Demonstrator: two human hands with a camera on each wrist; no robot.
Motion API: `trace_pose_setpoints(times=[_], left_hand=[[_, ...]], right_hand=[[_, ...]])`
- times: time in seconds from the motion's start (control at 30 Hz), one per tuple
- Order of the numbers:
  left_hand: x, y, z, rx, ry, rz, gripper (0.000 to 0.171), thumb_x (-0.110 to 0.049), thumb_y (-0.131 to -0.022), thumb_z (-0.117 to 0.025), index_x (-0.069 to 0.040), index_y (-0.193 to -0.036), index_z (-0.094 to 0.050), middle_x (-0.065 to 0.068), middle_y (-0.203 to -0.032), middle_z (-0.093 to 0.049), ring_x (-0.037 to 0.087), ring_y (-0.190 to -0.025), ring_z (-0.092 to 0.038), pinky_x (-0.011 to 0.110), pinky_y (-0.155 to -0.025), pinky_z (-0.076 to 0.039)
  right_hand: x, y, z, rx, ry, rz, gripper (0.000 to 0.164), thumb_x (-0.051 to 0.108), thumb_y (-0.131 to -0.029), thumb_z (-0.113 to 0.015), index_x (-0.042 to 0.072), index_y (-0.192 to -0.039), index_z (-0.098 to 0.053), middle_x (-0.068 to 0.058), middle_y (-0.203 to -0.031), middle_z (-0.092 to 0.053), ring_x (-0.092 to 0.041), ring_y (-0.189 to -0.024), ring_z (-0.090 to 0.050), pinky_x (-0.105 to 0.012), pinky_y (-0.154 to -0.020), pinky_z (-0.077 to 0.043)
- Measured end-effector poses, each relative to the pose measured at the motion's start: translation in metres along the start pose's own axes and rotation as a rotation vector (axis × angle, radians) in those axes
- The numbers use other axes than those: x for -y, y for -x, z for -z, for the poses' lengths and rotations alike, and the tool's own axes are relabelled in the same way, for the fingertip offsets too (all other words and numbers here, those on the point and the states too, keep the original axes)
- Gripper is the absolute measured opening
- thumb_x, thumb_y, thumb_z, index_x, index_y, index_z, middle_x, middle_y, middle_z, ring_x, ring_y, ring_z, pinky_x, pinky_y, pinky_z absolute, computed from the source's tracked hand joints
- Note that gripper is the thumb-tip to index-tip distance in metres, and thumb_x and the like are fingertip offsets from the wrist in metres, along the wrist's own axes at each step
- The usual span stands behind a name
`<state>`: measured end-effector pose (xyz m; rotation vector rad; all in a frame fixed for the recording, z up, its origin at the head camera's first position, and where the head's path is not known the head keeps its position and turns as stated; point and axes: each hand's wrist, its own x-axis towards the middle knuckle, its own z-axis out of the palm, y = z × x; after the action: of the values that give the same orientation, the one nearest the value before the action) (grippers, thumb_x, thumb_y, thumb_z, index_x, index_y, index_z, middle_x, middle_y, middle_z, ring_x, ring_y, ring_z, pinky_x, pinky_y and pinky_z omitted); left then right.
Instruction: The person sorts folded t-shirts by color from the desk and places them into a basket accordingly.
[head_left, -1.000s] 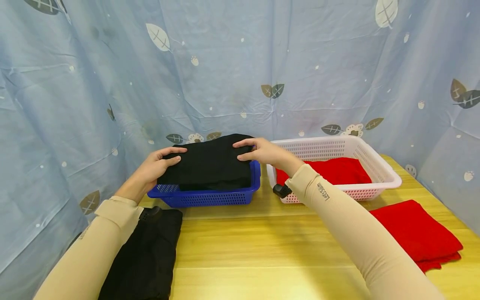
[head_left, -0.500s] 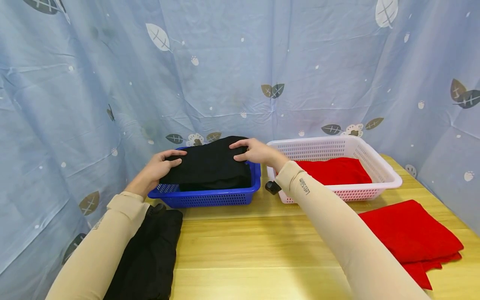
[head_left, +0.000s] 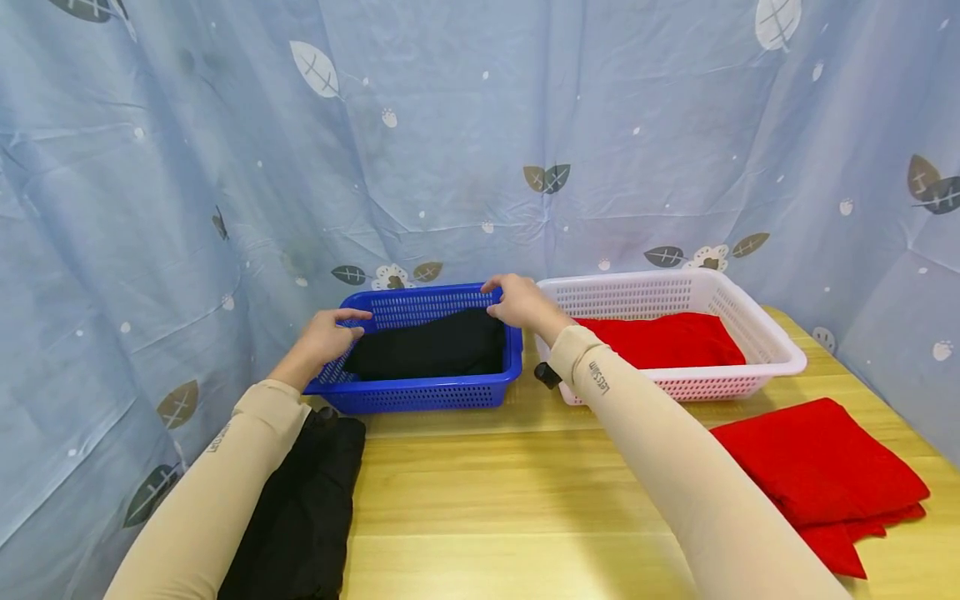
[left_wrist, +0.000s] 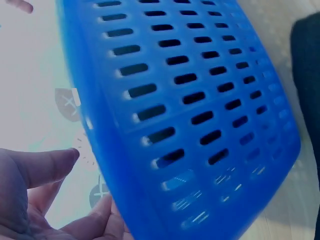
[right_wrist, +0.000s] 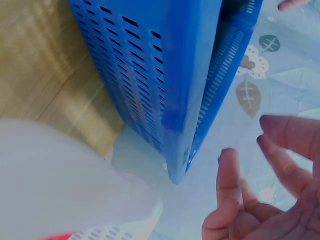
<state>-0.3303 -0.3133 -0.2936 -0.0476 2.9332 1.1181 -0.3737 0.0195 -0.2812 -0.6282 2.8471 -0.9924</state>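
Note:
Folded black cloth (head_left: 435, 346) lies inside the blue plastic basket (head_left: 427, 395). My left hand (head_left: 327, 337) hovers at the basket's left end with fingers spread and nothing held. The left wrist view shows that left hand (left_wrist: 65, 200) beside the slotted blue wall (left_wrist: 195, 95). My right hand (head_left: 521, 304) is over the basket's back right corner, holding nothing. In the right wrist view the right hand (right_wrist: 275, 190) has loosely bent, parted fingers, apart from the blue rim (right_wrist: 185, 100).
A white basket (head_left: 765, 367) with red cloth (head_left: 660, 340) stands to the right. Folded red cloth (head_left: 832, 467) lies on the table's right side. A black cloth stack (head_left: 307, 517) lies front left, partly under my left forearm. A patterned curtain (head_left: 450, 125) hangs behind.
Both hands have let go of the black cloth, which has dropped lower into the blue basket. The basket's back wall now shows. The right hand has shifted slightly right since half a second ago.

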Motion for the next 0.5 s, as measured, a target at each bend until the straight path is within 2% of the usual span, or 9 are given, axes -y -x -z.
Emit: trace_pose_setpoints(times=[0.03,0.13,0.2,0.27,0.5], left_hand=[[-0.0003,0.0005,-0.0003,-0.003,-0.018,0.004,0.045,-0.016,-0.113,-0.049,-0.01,-0.157,-0.055,0.028,-0.16,-0.049,0.044,-0.125,-0.056,0.059,-0.119,-0.042],[-0.0004,0.002,-0.0005,-0.01,-0.03,0.007,0.045,-0.015,-0.113,-0.05,-0.009,-0.157,-0.055,0.029,-0.151,-0.055,0.039,-0.113,-0.056,0.059,-0.117,-0.043],[-0.0007,0.003,-0.0001,-0.004,-0.029,0.003,0.045,-0.015,-0.113,-0.05,-0.009,-0.157,-0.054,0.029,-0.151,-0.056,0.039,-0.126,-0.056,0.063,-0.121,-0.041],[-0.0016,0.0037,0.0002,0.008,-0.02,0.005,0.046,-0.015,-0.113,-0.049,-0.01,-0.158,-0.053,0.029,-0.152,-0.055,0.042,-0.133,-0.054,0.065,-0.123,-0.037],[-0.0073,0.0065,0.0005,0.057,0.0,0.011,0.047,-0.015,-0.114,-0.048,-0.011,-0.161,-0.05,0.029,-0.163,-0.045,0.046,-0.143,-0.048,0.068,-0.125,-0.034]], right_hand=[[-0.0001,0.0006,0.0007,-0.013,0.009,-0.016,0.043,0.012,-0.107,-0.064,0.008,-0.15,-0.061,-0.02,-0.152,-0.061,-0.034,-0.133,-0.062,-0.048,-0.112,-0.053],[-0.0003,0.0024,0.0026,-0.03,0.013,-0.031,0.041,0.012,-0.107,-0.064,0.007,-0.147,-0.063,-0.021,-0.147,-0.064,-0.034,-0.133,-0.063,-0.047,-0.108,-0.055],[-0.0009,0.0028,0.0031,-0.026,0.018,-0.027,0.04,0.013,-0.107,-0.064,0.007,-0.146,-0.064,-0.021,-0.144,-0.066,-0.033,-0.131,-0.065,-0.046,-0.106,-0.056],[-0.0013,0.0035,0.0036,-0.018,0.013,-0.026,0.039,0.015,-0.107,-0.065,0.009,-0.145,-0.064,-0.02,-0.141,-0.068,-0.033,-0.129,-0.065,-0.046,-0.106,-0.056],[-0.0017,0.0041,0.0038,0.009,0.012,-0.002,0.04,0.02,-0.106,-0.068,0.012,-0.146,-0.065,-0.018,-0.14,-0.069,-0.032,-0.132,-0.064,-0.048,-0.113,-0.052]])
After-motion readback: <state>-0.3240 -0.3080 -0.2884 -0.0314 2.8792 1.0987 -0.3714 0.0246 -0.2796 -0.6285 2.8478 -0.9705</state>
